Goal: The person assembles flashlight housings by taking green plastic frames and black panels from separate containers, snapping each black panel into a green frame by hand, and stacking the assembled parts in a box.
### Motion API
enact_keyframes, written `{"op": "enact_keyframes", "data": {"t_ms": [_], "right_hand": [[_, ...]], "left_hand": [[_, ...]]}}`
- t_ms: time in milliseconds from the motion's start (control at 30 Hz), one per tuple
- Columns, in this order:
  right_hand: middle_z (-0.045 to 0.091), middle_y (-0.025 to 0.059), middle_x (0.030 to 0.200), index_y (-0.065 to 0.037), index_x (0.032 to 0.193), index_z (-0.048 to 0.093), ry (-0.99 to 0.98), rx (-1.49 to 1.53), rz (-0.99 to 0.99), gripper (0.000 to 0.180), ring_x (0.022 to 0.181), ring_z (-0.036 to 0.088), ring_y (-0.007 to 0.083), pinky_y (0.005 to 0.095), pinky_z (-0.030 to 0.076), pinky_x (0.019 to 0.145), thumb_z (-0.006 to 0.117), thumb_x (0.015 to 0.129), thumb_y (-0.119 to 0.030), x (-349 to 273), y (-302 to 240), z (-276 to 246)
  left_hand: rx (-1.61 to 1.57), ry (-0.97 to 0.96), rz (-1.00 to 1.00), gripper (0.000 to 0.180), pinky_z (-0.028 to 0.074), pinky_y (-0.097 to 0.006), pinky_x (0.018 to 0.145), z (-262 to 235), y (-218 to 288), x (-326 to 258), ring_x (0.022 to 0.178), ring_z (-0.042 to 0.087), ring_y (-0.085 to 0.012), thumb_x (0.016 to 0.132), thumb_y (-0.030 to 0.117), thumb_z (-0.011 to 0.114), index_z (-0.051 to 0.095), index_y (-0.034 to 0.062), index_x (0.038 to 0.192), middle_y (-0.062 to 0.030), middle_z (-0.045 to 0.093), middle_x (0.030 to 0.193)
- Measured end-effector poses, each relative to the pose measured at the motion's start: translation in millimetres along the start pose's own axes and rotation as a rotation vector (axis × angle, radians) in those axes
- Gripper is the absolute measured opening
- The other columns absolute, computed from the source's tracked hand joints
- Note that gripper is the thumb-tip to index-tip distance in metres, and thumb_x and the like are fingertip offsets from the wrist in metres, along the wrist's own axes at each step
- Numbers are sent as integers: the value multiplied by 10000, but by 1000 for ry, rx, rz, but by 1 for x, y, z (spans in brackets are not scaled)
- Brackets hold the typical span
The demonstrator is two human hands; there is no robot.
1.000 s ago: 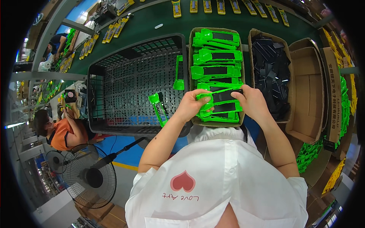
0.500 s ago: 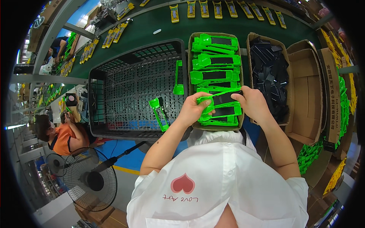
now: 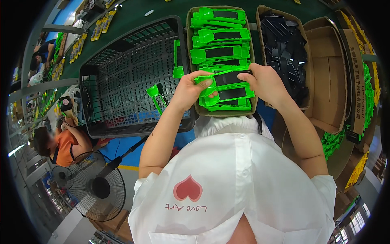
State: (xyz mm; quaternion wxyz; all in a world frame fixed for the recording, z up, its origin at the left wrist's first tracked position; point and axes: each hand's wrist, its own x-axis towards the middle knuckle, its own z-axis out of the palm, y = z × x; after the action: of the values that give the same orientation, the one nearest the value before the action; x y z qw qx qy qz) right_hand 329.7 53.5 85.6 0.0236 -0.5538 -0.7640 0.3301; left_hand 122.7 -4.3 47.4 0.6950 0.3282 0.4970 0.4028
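Observation:
Between my hands is a green plastic frame point(image 3: 206, 82) with a flat black rectangular piece point(image 3: 228, 78) lying along it. My left hand point(image 3: 190, 90) is closed on the frame's wider left end, thumb on top. My right hand point(image 3: 266, 84) pinches the opposite end, its thumb resting on the black piece; the fingertips underneath are hidden. Just below the held frame stands a cardboard box point(image 3: 254, 106), filled with rows of similar green frames point(image 3: 221, 52) that have black pieces in them.
At left, a large black plastic crate point(image 3: 132, 132) holds a few green frames. A box of loose black pieces point(image 3: 284, 53) stands at right, beside an open cardboard box point(image 3: 325, 81). A standing fan point(image 3: 98, 187) and a person in orange point(image 3: 67, 144) appear at lower left.
My view has tilted, so the boxes and crate sit higher in the picture. Both hands keep their hold on the frame, with only slight finger movement.

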Motion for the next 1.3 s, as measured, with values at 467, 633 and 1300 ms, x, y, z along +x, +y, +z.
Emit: {"op": "enact_keyframes", "data": {"t_ms": [467,633,1300], "right_hand": [[557,218,644,46,698,526,-9,-84,30,411,677,564,349,409,443,618,537,789,-355,6,14,10],[564,211,648,47,697,526,37,-153,12,414,672,567,350,410,450,607,529,795,-355,1,7,3],[549,162,593,3,698,510,191,-74,23,379,588,560,319,383,433,527,609,735,-361,-8,22,29]], "left_hand": [[-52,58,-45,220,497,-250,554,18,-11,4,649,600,-203,822,53,518,495,0,1034,-68,547,787],[-38,75,-39,207,498,-248,556,21,-8,6,653,601,-194,827,44,503,500,2,1029,-85,556,812],[1,38,8,189,481,-248,537,16,-12,5,623,588,-183,808,64,547,545,-18,979,-69,562,774]]}}
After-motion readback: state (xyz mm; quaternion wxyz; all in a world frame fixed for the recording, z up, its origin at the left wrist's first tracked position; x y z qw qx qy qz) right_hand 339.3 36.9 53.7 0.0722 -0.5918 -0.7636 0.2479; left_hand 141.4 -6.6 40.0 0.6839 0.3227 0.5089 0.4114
